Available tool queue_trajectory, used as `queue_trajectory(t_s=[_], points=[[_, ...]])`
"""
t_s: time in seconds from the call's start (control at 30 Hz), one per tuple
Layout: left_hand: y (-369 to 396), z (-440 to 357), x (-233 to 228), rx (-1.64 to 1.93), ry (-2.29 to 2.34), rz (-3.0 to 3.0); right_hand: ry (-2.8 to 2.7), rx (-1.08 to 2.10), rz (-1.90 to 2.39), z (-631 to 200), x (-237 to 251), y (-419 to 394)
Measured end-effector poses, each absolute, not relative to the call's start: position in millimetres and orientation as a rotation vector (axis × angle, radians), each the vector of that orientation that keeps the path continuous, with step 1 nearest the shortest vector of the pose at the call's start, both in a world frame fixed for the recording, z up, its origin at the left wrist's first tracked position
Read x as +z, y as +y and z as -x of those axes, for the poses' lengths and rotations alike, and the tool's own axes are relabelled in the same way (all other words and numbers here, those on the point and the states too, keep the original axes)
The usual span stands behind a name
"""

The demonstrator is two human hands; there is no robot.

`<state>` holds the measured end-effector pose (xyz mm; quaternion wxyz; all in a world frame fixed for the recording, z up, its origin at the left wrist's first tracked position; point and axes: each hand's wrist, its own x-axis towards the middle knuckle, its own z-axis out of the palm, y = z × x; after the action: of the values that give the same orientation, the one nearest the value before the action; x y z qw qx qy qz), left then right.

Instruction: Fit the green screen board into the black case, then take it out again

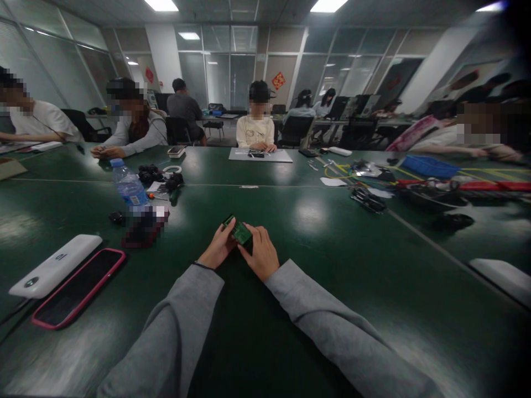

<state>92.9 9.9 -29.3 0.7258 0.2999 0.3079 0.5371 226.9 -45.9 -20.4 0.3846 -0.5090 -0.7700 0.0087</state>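
A small green circuit board [240,232] with dark edges is held between both hands, tilted above the green table [315,309]. My left hand [219,244] is closed on its left end, thumb lying on the upper face. On the right end, my right hand [262,251] grips the board with its fingers over the edge and the thumb below. The underside of the board is hidden by the fingers. Grey sleeves cover both forearms, and a dark band circles my left wrist.
To the left lie a white power bank [58,265], a pink-cased phone [78,287] and a water bottle [129,185]. Cables, tools and a blue tray [431,166] spread over the far right. Across the table a person [256,130] works at a white board [236,156].
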Motion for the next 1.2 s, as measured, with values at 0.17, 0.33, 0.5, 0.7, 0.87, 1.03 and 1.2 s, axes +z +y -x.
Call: queue_trajectory(t_s=[0.17, 0.33, 0.5, 0.7, 0.87, 1.03, 1.2], points=[[9, -93, -24, 1.202, 0.697, -0.671, -1.817, 0.266, 1.208, -227, -22, -45], [7, -92, -21, 1.175, 0.654, -0.709, -1.618, 0.535, 1.25, -229, -31, -41], [7, -91, -18, 1.175, 0.618, -0.719, -1.507, 0.773, 1.226, -232, -36, -36], [6, -91, -16, 1.179, 0.612, -0.702, -1.49, 0.833, 1.135, -233, -40, -34], [4, -91, -14, 1.174, 0.613, -0.71, -1.469, 0.861, 1.111, -232, -43, -33], [4, -91, -14, 1.175, 0.621, -0.698, -1.463, 0.881, 1.093, -232, -43, -33], [4, -91, -15, 1.175, 0.615, -0.714, -1.459, 0.897, 1.073, -232, -42, -33]])
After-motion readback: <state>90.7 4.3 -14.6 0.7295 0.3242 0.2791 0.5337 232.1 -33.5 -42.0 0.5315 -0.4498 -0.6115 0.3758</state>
